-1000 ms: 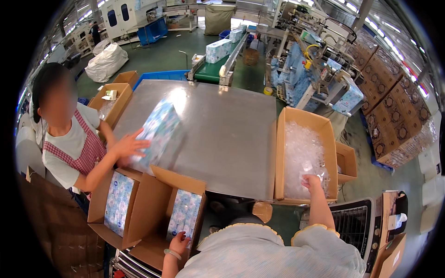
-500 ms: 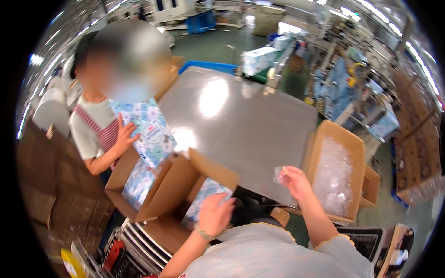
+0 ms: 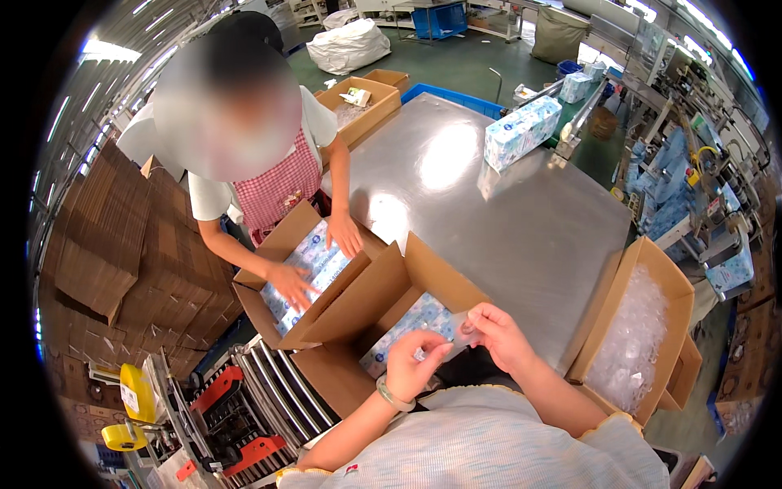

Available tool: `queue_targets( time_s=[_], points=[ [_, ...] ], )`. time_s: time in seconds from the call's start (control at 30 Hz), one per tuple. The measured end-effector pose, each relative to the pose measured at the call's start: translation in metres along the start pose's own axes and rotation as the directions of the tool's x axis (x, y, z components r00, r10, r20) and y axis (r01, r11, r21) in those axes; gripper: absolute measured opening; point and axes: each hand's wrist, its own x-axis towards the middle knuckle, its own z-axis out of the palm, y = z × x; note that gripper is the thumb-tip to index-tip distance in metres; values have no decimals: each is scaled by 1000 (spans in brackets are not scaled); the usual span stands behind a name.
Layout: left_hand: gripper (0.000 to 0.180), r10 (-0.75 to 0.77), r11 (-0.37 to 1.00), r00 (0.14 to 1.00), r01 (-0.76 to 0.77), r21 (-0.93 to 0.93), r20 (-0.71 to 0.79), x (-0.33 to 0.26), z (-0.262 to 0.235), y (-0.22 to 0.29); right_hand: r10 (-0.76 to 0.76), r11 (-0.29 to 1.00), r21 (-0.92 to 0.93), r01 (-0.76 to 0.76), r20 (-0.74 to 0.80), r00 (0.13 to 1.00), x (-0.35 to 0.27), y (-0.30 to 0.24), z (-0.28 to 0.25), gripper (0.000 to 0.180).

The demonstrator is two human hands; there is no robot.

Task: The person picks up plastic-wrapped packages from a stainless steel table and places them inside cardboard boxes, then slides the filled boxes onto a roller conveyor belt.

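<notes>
My right hand (image 3: 498, 336) pinches a small clear plastic piece (image 3: 466, 328) over the near side of an open carton (image 3: 444, 269). Close beside it, my left hand (image 3: 414, 363), with a bangle on the wrist, has thumb and fingers closed on a small whitish bit that is too small to name. Beneath both hands, blue floral packs (image 3: 415, 322) lie inside the carton. To its left stands a second open carton (image 3: 265, 306), where a co-worker's two hands (image 3: 297, 281) rest on similar floral packs.
A long carton (image 3: 680, 301) of clear plastic pieces stands right of the metal table (image 3: 521, 236). A floral pack (image 3: 521, 130) sits at the table's far end by a conveyor. At lower left are a roller track (image 3: 277, 383) and yellow tape rolls (image 3: 134, 391); flattened cartons (image 3: 106, 236) are stacked behind.
My right hand has brought the plastic piece left to my left hand, which has risen from the carton. The co-worker's floral pack has gone down into the other carton. My view has shifted left.
</notes>
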Motion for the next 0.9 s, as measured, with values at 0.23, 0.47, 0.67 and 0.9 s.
queue_targets(
  time_s=[0.23, 0.47, 0.67, 0.9],
  points=[
    [32, -347, 794, 932, 353, -494, 107, 1, 0, -26, 40, 999, -26, -38, 84, 996, 1, 2, 6, 18],
    [30, -387, 836, 915, 399, -377, 113, 6, -7, -43, 282, 955, -167, -244, 272, 920, 21, 11, 0, 11],
    [27, 111, 969, 958, -46, 243, -265, 10, -8, -43, 348, 937, -127, -326, 249, 904, 55, 29, -7, 16],
    [29, 404, 530, 885, -434, 729, 233, 3, -25, -49, 483, 875, -192, -445, 260, 836, 93, 26, 0, 24]
  ],
)
